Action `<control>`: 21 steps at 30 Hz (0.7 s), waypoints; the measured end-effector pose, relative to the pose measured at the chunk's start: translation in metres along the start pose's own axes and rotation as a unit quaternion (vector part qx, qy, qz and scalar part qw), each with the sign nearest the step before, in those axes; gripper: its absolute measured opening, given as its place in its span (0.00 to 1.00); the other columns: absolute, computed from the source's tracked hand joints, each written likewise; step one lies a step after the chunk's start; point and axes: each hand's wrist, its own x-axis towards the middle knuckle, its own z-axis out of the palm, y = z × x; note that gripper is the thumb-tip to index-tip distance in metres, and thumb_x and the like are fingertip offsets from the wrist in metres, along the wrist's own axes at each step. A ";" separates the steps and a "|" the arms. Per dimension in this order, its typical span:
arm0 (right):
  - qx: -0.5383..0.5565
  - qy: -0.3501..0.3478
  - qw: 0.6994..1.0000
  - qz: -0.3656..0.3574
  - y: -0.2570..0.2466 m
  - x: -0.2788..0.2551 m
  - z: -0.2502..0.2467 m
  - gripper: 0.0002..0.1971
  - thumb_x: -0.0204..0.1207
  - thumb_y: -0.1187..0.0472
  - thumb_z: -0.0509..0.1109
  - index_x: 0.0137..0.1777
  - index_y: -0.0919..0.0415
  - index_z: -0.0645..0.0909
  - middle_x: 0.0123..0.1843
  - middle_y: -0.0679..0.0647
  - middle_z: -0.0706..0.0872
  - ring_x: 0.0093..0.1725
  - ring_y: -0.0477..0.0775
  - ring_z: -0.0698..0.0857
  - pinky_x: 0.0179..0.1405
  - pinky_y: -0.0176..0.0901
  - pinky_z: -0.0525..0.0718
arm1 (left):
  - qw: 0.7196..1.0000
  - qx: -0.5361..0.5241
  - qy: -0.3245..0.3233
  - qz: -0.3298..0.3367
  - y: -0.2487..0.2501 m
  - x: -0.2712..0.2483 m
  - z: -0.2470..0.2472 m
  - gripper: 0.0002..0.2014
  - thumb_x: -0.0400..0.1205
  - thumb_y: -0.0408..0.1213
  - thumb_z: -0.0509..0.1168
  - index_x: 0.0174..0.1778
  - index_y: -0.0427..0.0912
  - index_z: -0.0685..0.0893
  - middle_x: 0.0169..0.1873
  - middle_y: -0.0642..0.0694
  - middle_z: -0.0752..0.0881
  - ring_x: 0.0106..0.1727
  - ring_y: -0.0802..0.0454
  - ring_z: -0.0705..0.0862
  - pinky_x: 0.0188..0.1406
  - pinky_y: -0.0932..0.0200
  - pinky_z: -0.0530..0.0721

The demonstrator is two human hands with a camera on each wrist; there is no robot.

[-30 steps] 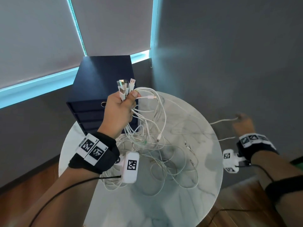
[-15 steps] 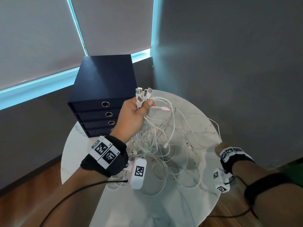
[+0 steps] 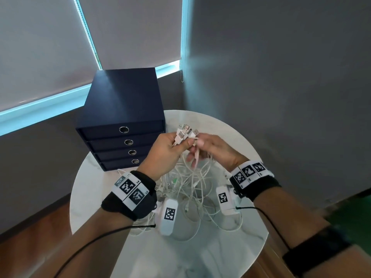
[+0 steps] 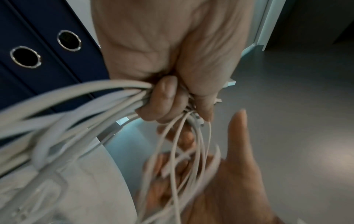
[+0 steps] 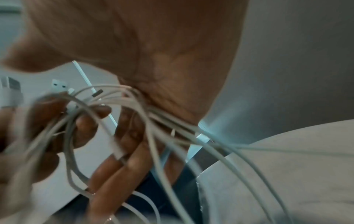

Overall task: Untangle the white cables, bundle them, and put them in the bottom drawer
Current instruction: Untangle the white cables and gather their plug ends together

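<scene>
Both hands [image 3: 166, 151] [image 3: 215, 150] around white cables [image 3: 185, 133]

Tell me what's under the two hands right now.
Under the left hand and right hand, loose white cables hang onto the marble table. Wrist cameras cover part of the tangle.

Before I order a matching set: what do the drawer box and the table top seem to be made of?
Drawer box: probably board covered in matte navy paper or cloth, with no sheen; shiny metal rings serve as pulls. Table top: white, glossy, with grey veins, so marble or a look-alike.
</scene>
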 end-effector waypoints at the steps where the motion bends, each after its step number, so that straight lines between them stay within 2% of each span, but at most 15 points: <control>1: -0.030 -0.030 0.999 0.024 0.003 0.001 0.000 0.19 0.76 0.51 0.74 0.55 0.69 0.83 0.36 0.66 0.86 0.33 0.61 0.88 0.37 0.52 0.87 | 1.000 -0.001 0.009 -0.004 -0.002 0.000 -0.004 0.10 0.86 0.33 0.66 0.47 0.28 0.87 0.13 0.62 0.76 0.16 0.68 0.73 0.21 0.76 0.68; 2: -0.077 -0.046 0.995 0.051 0.010 0.001 -0.001 0.16 0.75 0.55 0.75 0.49 0.70 0.84 0.31 0.64 0.84 0.26 0.58 0.84 0.31 0.46 0.84 | 1.000 -0.002 0.020 -0.006 -0.004 -0.001 -0.008 0.10 0.85 0.34 0.68 0.49 0.29 0.88 0.15 0.61 0.78 0.17 0.67 0.73 0.22 0.75 0.69; 4: -0.123 -0.020 0.985 0.115 0.026 -0.001 -0.008 0.15 0.76 0.56 0.77 0.38 0.68 0.81 0.24 0.60 0.75 0.20 0.54 0.73 0.23 0.40 0.73 | 0.999 0.009 0.043 -0.010 -0.011 -0.001 -0.017 0.09 0.82 0.38 0.73 0.48 0.34 0.91 0.23 0.58 0.82 0.24 0.65 0.75 0.29 0.68 0.74; 5: -0.097 0.022 0.985 0.139 0.032 -0.003 -0.014 0.15 0.77 0.57 0.75 0.35 0.64 0.79 0.24 0.58 0.70 0.19 0.52 0.68 0.22 0.39 0.67 | 0.998 0.014 0.055 -0.015 -0.015 0.000 -0.021 0.08 0.81 0.39 0.74 0.45 0.37 0.91 0.26 0.55 0.83 0.27 0.62 0.76 0.32 0.65 0.75; 6: -0.055 0.072 0.984 0.151 0.038 -0.005 -0.021 0.15 0.79 0.57 0.73 0.32 0.60 0.77 0.24 0.57 0.66 0.20 0.50 0.63 0.21 0.38 0.63 | 0.998 0.008 0.066 -0.020 -0.016 -0.001 -0.025 0.08 0.81 0.39 0.74 0.41 0.38 0.89 0.26 0.55 0.81 0.27 0.62 0.75 0.31 0.65 0.75; 8: 0.009 0.185 0.970 0.155 0.041 -0.010 -0.042 0.17 0.80 0.59 0.72 0.31 0.55 0.73 0.24 0.54 0.64 0.19 0.47 0.60 0.20 0.35 0.58 | 0.995 -0.027 0.095 -0.030 -0.015 -0.003 -0.031 0.12 0.83 0.39 0.71 0.36 0.38 0.85 0.22 0.58 0.78 0.19 0.64 0.69 0.22 0.65 0.69; 10: 0.019 0.319 0.937 0.141 0.038 -0.019 -0.068 0.16 0.77 0.60 0.74 0.31 0.55 0.73 0.21 0.51 0.67 0.18 0.47 0.61 0.17 0.31 0.58 | 0.987 -0.090 0.130 -0.039 -0.011 -0.002 -0.037 0.14 0.86 0.40 0.67 0.38 0.34 0.83 0.22 0.50 0.75 0.18 0.59 0.64 0.21 0.64 0.61; 12: -0.016 0.447 0.886 0.123 0.031 -0.036 -0.100 0.13 0.74 0.59 0.76 0.31 0.57 0.78 0.17 0.49 0.72 0.20 0.51 0.66 0.15 0.32 0.63 | 0.970 -0.173 0.165 -0.040 -0.006 -0.002 -0.043 0.16 0.89 0.42 0.63 0.38 0.38 0.79 0.20 0.50 0.68 0.18 0.57 0.60 0.20 0.64 0.56; 13: -0.051 0.496 0.858 0.121 0.027 -0.046 -0.114 0.12 0.72 0.56 0.76 0.30 0.59 0.80 0.19 0.51 0.75 0.23 0.52 0.71 0.19 0.36 0.69 | 0.959 -0.216 0.178 -0.037 -0.004 -0.001 -0.047 0.16 0.90 0.43 0.61 0.36 0.41 0.77 0.20 0.52 0.66 0.19 0.57 0.59 0.19 0.65 0.55; 14: -0.090 0.532 0.832 0.127 0.025 -0.059 -0.128 0.13 0.70 0.53 0.75 0.32 0.61 0.81 0.25 0.55 0.78 0.29 0.53 0.74 0.28 0.43 0.73 | 0.947 -0.259 0.189 -0.031 -0.001 0.000 -0.051 0.17 0.90 0.44 0.59 0.36 0.43 0.75 0.20 0.53 0.65 0.19 0.58 0.58 0.18 0.65 0.55; 16: -0.155 0.561 0.797 0.163 0.026 -0.085 -0.155 0.13 0.73 0.53 0.73 0.42 0.65 0.86 0.38 0.62 0.81 0.41 0.56 0.80 0.43 0.53 0.78 | 0.919 -0.335 0.206 -0.021 0.003 0.003 -0.058 0.18 0.91 0.46 0.57 0.35 0.44 0.73 0.21 0.53 0.65 0.19 0.59 0.57 0.17 0.66 0.56; 18: -0.230 0.536 0.778 0.233 0.037 -0.107 -0.176 0.17 0.78 0.55 0.72 0.54 0.71 0.86 0.43 0.63 0.84 0.48 0.63 0.86 0.53 0.59 0.83 | 0.895 -0.389 0.218 -0.019 0.004 0.005 -0.061 0.19 0.91 0.47 0.57 0.35 0.45 0.72 0.21 0.53 0.64 0.19 0.59 0.57 0.16 0.67 0.58; 19: -0.266 0.508 0.772 0.274 0.044 -0.116 -0.182 0.19 0.79 0.53 0.72 0.55 0.73 0.86 0.43 0.64 0.85 0.48 0.66 0.87 0.53 0.60 0.83 | 0.887 -0.406 0.220 -0.021 0.003 0.006 -0.061 0.19 0.91 0.48 0.56 0.34 0.45 0.72 0.22 0.52 0.63 0.19 0.59 0.57 0.15 0.67 0.59; 21: -0.321 0.449 0.764 0.336 0.057 -0.125 -0.184 0.21 0.79 0.50 0.72 0.52 0.72 0.86 0.42 0.64 0.84 0.44 0.65 0.84 0.48 0.55 0.81 | 0.881 -0.418 0.218 -0.029 0.000 0.007 -0.056 0.19 0.91 0.48 0.56 0.34 0.45 0.72 0.23 0.52 0.63 0.19 0.59 0.57 0.15 0.67 0.60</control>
